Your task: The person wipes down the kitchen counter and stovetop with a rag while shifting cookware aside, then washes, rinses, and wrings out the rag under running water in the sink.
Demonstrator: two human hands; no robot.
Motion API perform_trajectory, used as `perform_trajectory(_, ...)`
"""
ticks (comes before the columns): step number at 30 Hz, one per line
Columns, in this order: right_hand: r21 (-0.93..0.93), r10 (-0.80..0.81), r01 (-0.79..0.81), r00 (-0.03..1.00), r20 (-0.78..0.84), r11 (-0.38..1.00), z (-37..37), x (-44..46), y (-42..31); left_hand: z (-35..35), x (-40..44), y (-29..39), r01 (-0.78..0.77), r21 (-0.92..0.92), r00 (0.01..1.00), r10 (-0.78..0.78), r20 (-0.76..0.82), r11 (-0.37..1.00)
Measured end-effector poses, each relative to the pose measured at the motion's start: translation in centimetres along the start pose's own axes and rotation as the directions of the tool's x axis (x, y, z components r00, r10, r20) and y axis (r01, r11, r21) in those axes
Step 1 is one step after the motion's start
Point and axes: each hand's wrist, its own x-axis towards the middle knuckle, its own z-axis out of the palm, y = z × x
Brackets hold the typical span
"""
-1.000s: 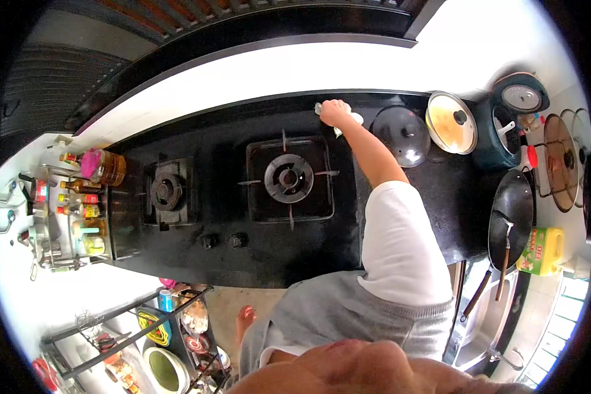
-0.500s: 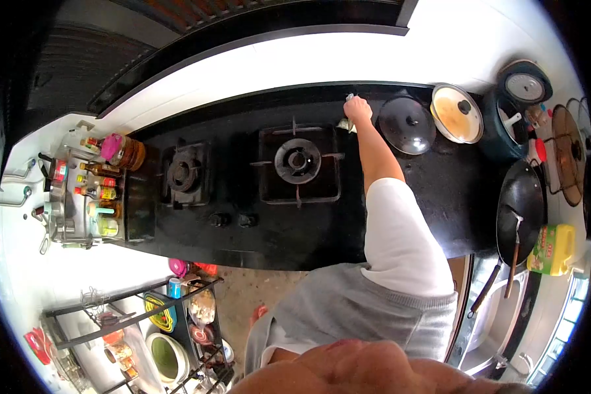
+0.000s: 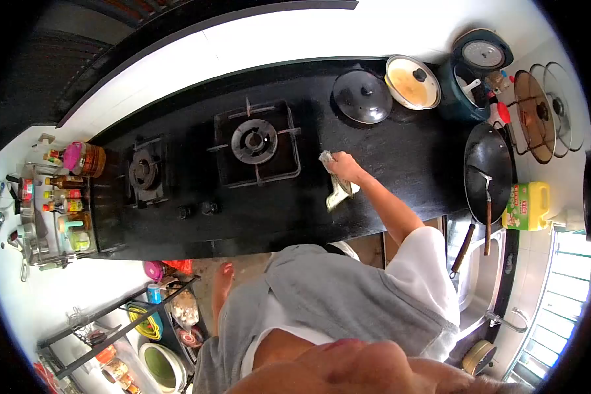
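Note:
My right hand (image 3: 346, 167) is closed around a pale, crumpled cloth (image 3: 339, 195), one end of which spreads below the fingers. The cloth is at the black countertop (image 3: 400, 177), right of the larger gas burner (image 3: 255, 141). Behind the hand lies a dark domed lid (image 3: 362, 96). My left hand (image 3: 224, 272) hangs low at my side, over the floor in front of the counter. It is small and blurred, so its fingers cannot be made out.
A glass-lidded pan (image 3: 414, 82), a rice cooker (image 3: 463, 92) and a wok (image 3: 488, 174) line the right side, with an oil jug (image 3: 526, 206) nearby. A smaller burner (image 3: 144, 172) and a bottle rack (image 3: 62, 203) stand left. A sink (image 3: 486, 282) is at lower right.
My right hand has drawn the cloth from the back of the counter toward the front edge. The camera view has shifted, and more of the cloth shows.

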Motion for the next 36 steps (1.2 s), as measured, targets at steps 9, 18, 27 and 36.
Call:
perform_trajectory(9,-0.439,-0.212,0.009,0.885,-0.414,0.898,-16.3,11.7,-8.8,1.7,-2.6,-3.4,0.096,-0.048,0.992,-0.099,-0.071,0.994)
perform_trajectory(18,-0.887,-0.14,0.163,0.984,0.113,0.432,-10.8,17.2,-7.9,6.3,-10.4,-8.5,0.097,-0.307,0.978,-0.147,-0.146,0.947)
perform_trajectory(27,-0.232,-0.268,0.399,0.855,0.443,0.887,-20.3,7.6,-8.2,7.6,-7.3,-5.0,0.21,-0.401,0.927,-0.311,-0.207,0.892)
perform_trajectory(36,-0.845,-0.38,0.051,0.906,-0.185,0.533,-18.7,15.7,-6.3,9.4,-8.6,-3.7,0.06,-0.131,0.983,-0.081,-0.167,0.99)
